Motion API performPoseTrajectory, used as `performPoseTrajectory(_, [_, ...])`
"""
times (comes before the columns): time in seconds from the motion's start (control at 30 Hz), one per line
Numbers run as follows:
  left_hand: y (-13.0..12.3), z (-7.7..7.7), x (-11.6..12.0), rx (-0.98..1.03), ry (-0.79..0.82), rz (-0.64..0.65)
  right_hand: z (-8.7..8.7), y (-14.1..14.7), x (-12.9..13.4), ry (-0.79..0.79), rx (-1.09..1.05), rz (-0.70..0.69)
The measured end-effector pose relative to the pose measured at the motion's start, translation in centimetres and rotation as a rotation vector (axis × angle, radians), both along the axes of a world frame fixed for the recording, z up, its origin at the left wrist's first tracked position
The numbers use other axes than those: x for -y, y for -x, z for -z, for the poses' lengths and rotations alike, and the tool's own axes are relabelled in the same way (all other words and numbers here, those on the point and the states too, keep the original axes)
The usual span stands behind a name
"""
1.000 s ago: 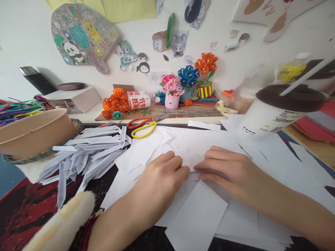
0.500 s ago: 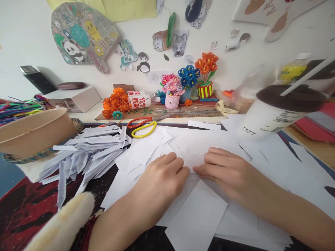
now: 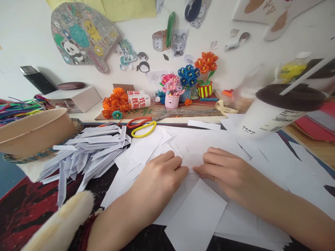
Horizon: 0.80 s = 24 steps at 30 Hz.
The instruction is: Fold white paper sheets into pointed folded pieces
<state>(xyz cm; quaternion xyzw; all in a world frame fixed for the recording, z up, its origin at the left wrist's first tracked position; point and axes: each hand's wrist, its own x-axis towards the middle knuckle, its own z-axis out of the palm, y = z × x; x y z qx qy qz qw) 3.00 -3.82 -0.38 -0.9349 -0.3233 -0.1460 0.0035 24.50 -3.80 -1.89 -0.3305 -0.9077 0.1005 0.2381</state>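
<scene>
My left hand (image 3: 163,176) and my right hand (image 3: 226,169) are close together over the white sheets, fingers curled. Between their fingertips lies a small piece of white paper (image 3: 192,170), its edge pinched and pressed at both ends; much of it is hidden by the fingers. A loose white paper piece (image 3: 197,212) rests just in front of the hands. Beyond my left hand, cut paper pieces (image 3: 143,148) overlap in a pile. Folded paper strips (image 3: 91,150) are heaped further left.
Scissors (image 3: 143,130) with red and yellow handles lie behind the papers. A white cup (image 3: 267,118) with dark lid and straw stands at right. At left is a beige bowl (image 3: 34,130). Bead-like flowers (image 3: 172,87) line the back ledge. A fluffy cream object (image 3: 62,223) is near my left forearm.
My left hand has shifted very slightly left. Both hands keep their pinch on the small paper, and everything else stays as it was.
</scene>
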Motion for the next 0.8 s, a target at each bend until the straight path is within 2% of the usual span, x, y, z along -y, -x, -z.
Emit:
performPoseTrajectory(0.3, [0.2,-0.1,0.0,-0.035,0.024,0.014,-0.1,0.0,0.1,-0.020,0.024,0.032])
performPoseTrajectory(0.6, [0.2,-0.2,1.1,-0.219,-0.166,0.072,-0.5,-0.4,0.2,-0.155,0.097,0.018])
performPoseTrajectory(0.73, [0.2,-0.3,1.4,-0.246,-0.217,0.062,-0.4,-1.4,-0.1,-0.105,0.103,0.093])
performPoseTrajectory(0.8, [0.2,-0.5,1.5,-0.270,-0.182,0.022,-0.2,-1.9,-0.2,-0.098,0.121,0.153])
